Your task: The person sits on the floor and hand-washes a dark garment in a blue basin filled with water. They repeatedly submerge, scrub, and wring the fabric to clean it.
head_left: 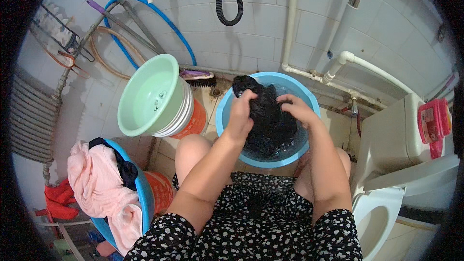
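A wet black garment (268,125) is bunched in a light blue basin (269,163) of water between my knees. My left hand (240,116) is closed on the cloth at its left side, with part of the fabric lifted over the far left rim. At the garment's right edge, my right hand (298,109) has its fingers and thumb curled inward, pinching the cloth. The lower part of the garment lies in the water.
Left of the basin, a pale green basin (133,111) sits tilted on an orange and white bucket (193,121). Nearer, pink cloth (92,174) spills from a blue basin (145,203). A toilet (382,212) stands at right. Behind are a brush (198,75) and a blue hose (171,24).
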`<act>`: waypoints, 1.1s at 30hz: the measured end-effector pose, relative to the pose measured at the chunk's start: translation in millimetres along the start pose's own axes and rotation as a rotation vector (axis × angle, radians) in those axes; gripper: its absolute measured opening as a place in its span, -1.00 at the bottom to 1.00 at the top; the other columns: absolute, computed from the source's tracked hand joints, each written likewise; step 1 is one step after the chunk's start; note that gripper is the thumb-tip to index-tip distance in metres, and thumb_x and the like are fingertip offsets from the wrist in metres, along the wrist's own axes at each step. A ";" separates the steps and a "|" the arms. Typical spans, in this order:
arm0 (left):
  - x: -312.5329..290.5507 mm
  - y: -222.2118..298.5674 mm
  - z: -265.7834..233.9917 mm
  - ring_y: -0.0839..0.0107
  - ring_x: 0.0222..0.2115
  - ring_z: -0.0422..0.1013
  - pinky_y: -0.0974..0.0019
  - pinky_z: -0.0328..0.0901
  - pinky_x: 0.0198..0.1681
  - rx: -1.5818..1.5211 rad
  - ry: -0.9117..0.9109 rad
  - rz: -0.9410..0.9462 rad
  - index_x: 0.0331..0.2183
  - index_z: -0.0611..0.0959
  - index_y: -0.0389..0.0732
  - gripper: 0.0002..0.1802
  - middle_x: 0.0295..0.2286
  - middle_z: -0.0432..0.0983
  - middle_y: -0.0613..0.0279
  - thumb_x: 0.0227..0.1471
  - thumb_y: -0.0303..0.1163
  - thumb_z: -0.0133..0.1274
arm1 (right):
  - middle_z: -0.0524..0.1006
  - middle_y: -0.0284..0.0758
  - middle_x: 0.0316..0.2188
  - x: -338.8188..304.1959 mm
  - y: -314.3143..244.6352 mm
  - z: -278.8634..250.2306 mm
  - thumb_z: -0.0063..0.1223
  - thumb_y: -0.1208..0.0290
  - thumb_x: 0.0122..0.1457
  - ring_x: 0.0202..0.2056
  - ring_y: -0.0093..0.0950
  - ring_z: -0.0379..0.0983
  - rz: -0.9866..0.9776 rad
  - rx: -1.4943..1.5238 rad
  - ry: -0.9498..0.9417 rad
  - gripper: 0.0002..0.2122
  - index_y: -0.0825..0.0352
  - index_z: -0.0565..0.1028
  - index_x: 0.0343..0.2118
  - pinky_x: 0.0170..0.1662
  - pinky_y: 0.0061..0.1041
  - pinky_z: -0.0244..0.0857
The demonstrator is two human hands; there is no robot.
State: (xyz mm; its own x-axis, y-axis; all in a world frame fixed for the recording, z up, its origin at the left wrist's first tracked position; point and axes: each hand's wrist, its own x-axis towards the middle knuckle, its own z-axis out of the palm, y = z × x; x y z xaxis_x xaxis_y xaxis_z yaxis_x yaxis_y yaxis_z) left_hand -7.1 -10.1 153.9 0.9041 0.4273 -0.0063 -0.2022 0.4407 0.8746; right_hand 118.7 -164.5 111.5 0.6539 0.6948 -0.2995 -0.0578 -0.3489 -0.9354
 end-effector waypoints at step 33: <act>19.8 5.9 -1.9 0.17 -0.24 0.41 0.03 0.26 -0.06 -0.763 0.017 -0.412 -0.32 0.55 -0.07 -0.64 -0.29 0.50 0.23 0.01 0.02 -0.02 | 0.42 -0.29 -0.19 -45.6 -58.1 -10.9 -0.02 0.51 -0.17 -0.13 -0.38 0.35 -0.318 0.878 -0.181 -0.50 0.30 0.30 -0.04 0.01 -0.42 0.21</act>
State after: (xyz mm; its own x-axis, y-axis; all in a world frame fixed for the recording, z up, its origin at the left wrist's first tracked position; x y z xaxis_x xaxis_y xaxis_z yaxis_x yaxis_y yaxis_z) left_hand 8.8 2.4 158.0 0.9564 0.1257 -0.2636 -0.0623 0.9697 0.2363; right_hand 100.4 -182.7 181.6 0.6143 0.7881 0.0380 -0.4915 0.4200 -0.7629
